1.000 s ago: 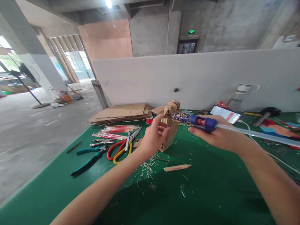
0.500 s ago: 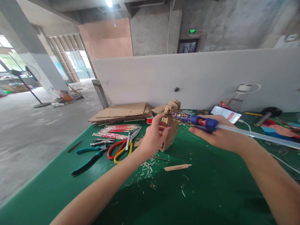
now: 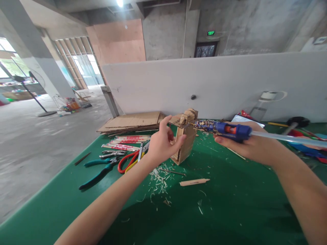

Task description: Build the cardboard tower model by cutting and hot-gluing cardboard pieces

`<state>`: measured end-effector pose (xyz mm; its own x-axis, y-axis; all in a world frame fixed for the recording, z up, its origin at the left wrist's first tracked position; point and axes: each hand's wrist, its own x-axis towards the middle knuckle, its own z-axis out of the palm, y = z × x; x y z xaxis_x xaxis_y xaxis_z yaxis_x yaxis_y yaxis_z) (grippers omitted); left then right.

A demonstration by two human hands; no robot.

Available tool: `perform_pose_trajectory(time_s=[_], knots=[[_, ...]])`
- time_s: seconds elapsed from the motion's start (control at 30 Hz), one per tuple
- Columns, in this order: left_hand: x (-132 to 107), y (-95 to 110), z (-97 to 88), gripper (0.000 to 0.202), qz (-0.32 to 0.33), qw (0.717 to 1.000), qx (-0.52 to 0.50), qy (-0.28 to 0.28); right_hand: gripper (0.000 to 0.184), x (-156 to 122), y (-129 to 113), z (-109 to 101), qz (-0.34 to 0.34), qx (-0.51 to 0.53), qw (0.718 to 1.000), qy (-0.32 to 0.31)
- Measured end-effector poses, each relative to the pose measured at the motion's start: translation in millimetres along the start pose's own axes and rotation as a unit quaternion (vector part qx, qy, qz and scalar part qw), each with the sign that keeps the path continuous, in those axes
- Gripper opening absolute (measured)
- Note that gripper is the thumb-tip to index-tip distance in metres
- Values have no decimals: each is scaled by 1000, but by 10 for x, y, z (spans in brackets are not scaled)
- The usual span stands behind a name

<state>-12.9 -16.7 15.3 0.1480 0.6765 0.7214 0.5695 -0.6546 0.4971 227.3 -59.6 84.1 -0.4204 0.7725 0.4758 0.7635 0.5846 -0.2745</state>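
A small upright cardboard box (image 3: 186, 146) with a jutting flap and a rounded cardboard piece (image 3: 191, 114) on top stands on the green table. My left hand (image 3: 163, 141) grips its left side, thumb at the front edge and index finger up by the flap; the other fingers are partly hidden. In my right hand (image 3: 240, 144) is a blue hot glue gun (image 3: 232, 132), its nozzle crusted with debris and pointing left at the box's top. A clear glue stick (image 3: 278, 137) sticks out of its back end.
Left of the box lie scissors (image 3: 127, 161), teal-handled pliers (image 3: 99, 173), wrapped sticks (image 3: 125, 143) and cardboard sheets (image 3: 133, 120). In front are a beige marker-like tube (image 3: 194, 182) and pale shavings (image 3: 159, 180). A phone (image 3: 242, 119) sits behind my right hand, near the white partition (image 3: 153, 85).
My right hand has drawn the glue gun slightly right, and its nozzle tip is more visible. My left hand has shifted a little left, with its index finger raised higher.
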Motion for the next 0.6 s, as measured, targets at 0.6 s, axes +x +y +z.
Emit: perform_pose_trajectory(time_s=[0.6], knots=[[180,-39,-297,13,186,926,328,5,19,-40,-8,-109,-34,24,998,42]])
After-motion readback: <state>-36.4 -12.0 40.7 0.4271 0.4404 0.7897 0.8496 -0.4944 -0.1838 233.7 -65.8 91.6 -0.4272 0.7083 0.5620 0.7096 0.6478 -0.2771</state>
